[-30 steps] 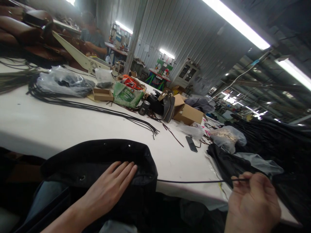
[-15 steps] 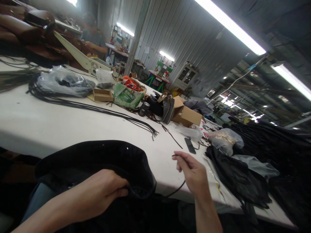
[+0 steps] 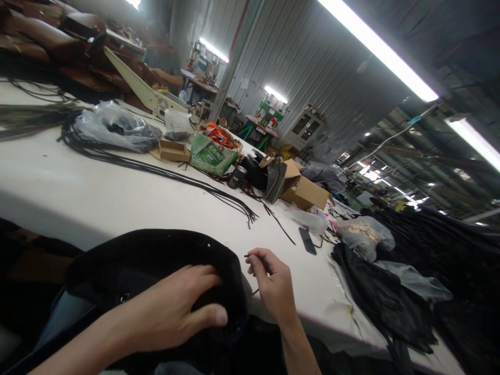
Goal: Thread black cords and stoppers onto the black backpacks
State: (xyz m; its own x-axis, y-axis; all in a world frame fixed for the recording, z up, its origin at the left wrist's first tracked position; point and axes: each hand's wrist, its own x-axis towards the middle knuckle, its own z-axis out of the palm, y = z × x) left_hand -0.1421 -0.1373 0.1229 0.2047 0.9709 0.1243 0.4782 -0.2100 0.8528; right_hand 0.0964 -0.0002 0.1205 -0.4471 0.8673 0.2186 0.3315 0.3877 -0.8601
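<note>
A black bag-like piece [image 3: 156,250] with small holes near its rim lies open at the table's near edge. My left hand [image 3: 187,307] reaches over its inside, thumb spread away from the fingers; the fingertips are partly lost against the black material. Just right of the rim, my right hand [image 3: 271,278] pinches a thin black cord [image 3: 255,291], whose short tip sticks out to the left of the fingers. Part of the cord hangs below that hand.
On the white table [image 3: 128,203] lie long black cords [image 3: 175,179], a green bag [image 3: 214,153], a cardboard box [image 3: 308,194], a phone [image 3: 307,240] and black material [image 3: 383,297] at right. A person [image 3: 162,60] is at the far left.
My right hand has moved left with the cord, closer to the black piece. My left hand has opened from its pinch on the rim, its thumb now spread.
</note>
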